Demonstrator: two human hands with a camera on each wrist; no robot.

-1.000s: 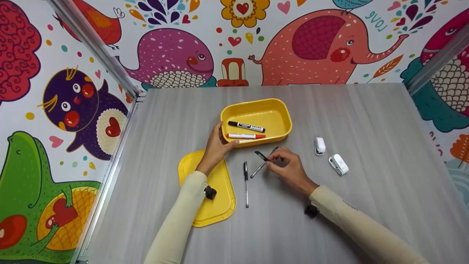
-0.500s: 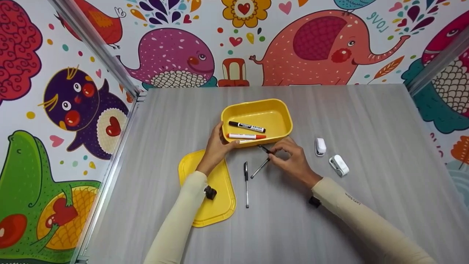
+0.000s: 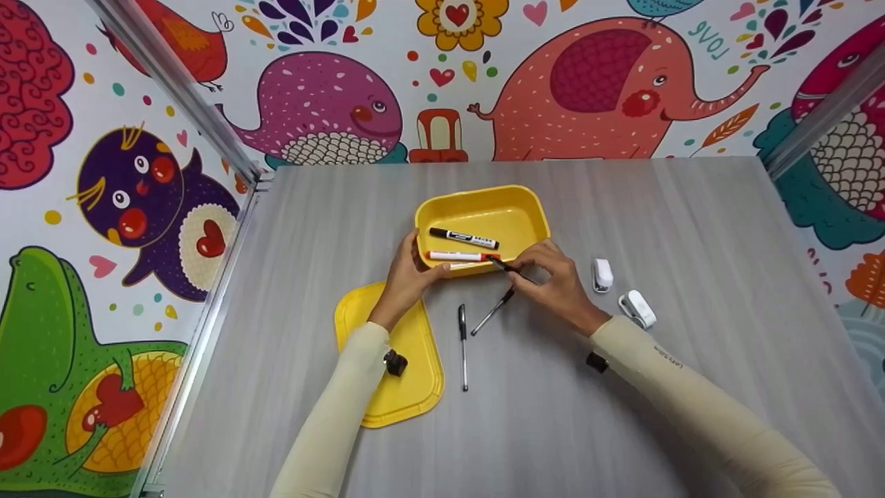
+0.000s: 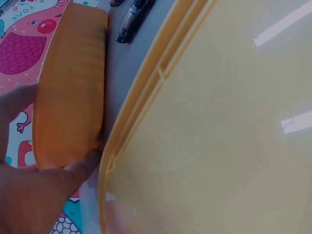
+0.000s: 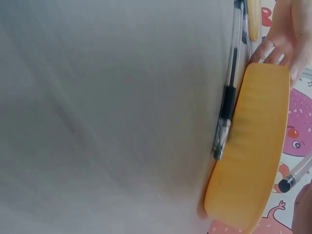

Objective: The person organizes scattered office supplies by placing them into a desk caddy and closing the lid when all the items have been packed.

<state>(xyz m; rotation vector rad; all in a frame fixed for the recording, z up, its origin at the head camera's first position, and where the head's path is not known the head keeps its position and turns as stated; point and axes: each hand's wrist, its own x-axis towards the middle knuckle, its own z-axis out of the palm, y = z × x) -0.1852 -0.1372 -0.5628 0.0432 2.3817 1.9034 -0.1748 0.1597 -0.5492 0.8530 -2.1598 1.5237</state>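
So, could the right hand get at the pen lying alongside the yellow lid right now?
Not quite yet, it seems: the right hand is pinching another pen. Once free, it probably could; the pen you mean lies uncovered on the table, beside the yellow lid.

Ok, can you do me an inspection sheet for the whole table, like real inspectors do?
Surface: grey table, streaked like wood.
Job's things: yellow box, open, with a black marker and a red-and-white marker inside, plus something white, too hidden to name; held pen, its end over the box.
Clutter: yellow lid lying flat; a straight pen and a slanted pen on the table; two small white gadgets, staplers by the look.
Grips: left hand holds the box at its near left corner; right hand pinches the held pen.
Cables: nothing seen.
Surroundings: cartoon-covered walls and metal bars.
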